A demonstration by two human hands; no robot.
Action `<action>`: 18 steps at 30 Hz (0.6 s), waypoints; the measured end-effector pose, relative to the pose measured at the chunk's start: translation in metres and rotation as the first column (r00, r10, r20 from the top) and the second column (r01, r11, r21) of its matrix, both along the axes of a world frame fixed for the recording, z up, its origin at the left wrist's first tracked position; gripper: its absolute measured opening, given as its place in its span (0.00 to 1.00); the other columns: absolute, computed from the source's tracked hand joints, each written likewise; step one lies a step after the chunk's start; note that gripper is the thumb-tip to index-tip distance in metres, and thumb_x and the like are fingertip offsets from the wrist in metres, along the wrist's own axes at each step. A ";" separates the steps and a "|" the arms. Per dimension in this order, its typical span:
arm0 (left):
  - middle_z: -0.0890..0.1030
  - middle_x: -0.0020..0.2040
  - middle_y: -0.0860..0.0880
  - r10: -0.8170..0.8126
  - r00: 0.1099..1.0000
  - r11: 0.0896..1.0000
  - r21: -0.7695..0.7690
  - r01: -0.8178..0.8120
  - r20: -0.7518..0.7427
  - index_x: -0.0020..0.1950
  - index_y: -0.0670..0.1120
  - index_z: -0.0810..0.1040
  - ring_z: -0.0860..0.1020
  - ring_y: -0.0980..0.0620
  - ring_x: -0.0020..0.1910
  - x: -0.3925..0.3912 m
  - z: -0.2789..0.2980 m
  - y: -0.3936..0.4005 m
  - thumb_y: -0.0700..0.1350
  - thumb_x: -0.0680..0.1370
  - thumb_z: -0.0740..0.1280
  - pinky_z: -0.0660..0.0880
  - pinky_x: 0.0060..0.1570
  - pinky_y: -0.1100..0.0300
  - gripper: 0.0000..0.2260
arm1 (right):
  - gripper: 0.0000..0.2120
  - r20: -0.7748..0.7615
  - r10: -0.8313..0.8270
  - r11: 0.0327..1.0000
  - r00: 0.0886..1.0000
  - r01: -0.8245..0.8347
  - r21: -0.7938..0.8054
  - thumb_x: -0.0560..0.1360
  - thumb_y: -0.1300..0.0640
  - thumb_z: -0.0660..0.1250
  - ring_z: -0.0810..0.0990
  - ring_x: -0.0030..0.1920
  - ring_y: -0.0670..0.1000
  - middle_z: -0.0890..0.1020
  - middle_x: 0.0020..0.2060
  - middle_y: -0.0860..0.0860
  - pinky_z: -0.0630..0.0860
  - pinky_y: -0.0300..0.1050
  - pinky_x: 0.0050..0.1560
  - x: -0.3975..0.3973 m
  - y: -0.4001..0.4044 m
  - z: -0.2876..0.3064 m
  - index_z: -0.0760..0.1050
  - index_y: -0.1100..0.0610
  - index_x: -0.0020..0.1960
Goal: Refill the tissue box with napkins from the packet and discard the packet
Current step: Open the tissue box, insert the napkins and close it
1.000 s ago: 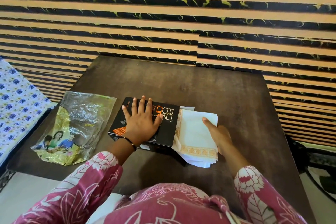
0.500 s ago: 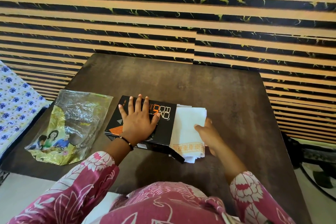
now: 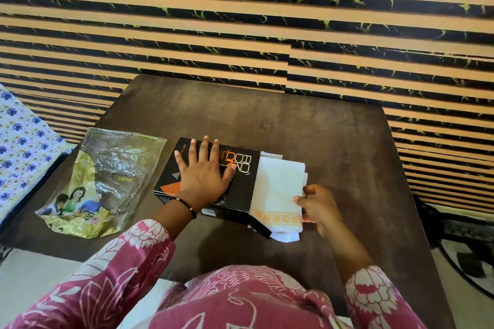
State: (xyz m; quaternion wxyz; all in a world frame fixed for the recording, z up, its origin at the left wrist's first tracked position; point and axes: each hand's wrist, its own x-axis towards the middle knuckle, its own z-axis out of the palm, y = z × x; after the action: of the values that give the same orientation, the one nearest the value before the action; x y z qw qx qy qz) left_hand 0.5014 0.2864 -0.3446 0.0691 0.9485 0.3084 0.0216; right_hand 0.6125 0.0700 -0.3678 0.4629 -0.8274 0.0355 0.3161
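A black tissue box (image 3: 242,184) with orange lettering lies flat on the dark wooden table (image 3: 307,131). My left hand (image 3: 203,176) presses flat on its top, fingers spread. A stack of white napkins (image 3: 278,189) with an orange patterned border sticks out of the box's right end. My right hand (image 3: 318,205) grips the stack's right edge, thumb on top. The flattened yellow and clear plastic packet (image 3: 99,184) lies to the left of the box.
A striped black and tan wall (image 3: 240,21) stands right behind the table. A blue flowered cloth (image 3: 24,152) lies at the left. A black box flap (image 3: 258,227) hangs open at the front right corner of the box.
My right hand has pushed the napkin stack leftward, deeper into the box's open end, and less of the stack shows. The left hand stays flat on the box.
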 end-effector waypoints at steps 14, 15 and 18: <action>0.49 0.78 0.46 0.035 0.999 0.999 -0.016 -0.035 0.007 0.76 0.48 0.50 0.43 0.41 0.76 -0.004 0.001 -0.003 0.64 0.77 0.49 0.39 0.69 0.34 0.32 | 0.06 0.121 0.057 0.996 0.991 -0.049 -0.072 0.72 0.57 0.69 0.81 0.50 0.56 0.81 0.52 0.55 0.81 0.55 0.51 -0.008 0.005 -0.008 0.73 0.54 0.47; 0.49 0.78 0.45 0.035 0.999 0.999 -0.016 -0.034 0.004 0.76 0.48 0.49 0.43 0.41 0.76 -0.004 0.001 -0.003 0.64 0.77 0.49 0.39 0.69 0.34 0.32 | 0.05 0.152 0.100 0.990 0.983 -0.083 -0.115 0.73 0.56 0.69 0.81 0.50 0.55 0.81 0.52 0.54 0.81 0.53 0.51 -0.012 0.005 -0.009 0.74 0.54 0.46; 0.50 0.78 0.45 0.034 0.999 0.999 -0.016 -0.034 0.009 0.76 0.48 0.50 0.43 0.41 0.76 -0.003 0.000 -0.003 0.64 0.77 0.49 0.40 0.70 0.34 0.32 | 0.04 0.174 0.167 0.976 0.970 -0.138 -0.170 0.73 0.55 0.68 0.82 0.48 0.53 0.82 0.52 0.54 0.81 0.48 0.49 -0.017 0.009 -0.010 0.75 0.54 0.47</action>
State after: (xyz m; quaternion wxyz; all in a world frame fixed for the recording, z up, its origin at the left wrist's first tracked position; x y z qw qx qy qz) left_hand 0.4988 0.2830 -0.3441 0.0779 0.9424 0.3243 0.0246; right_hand 0.5955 0.0790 -0.3779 0.3720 -0.8875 -0.0473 0.2677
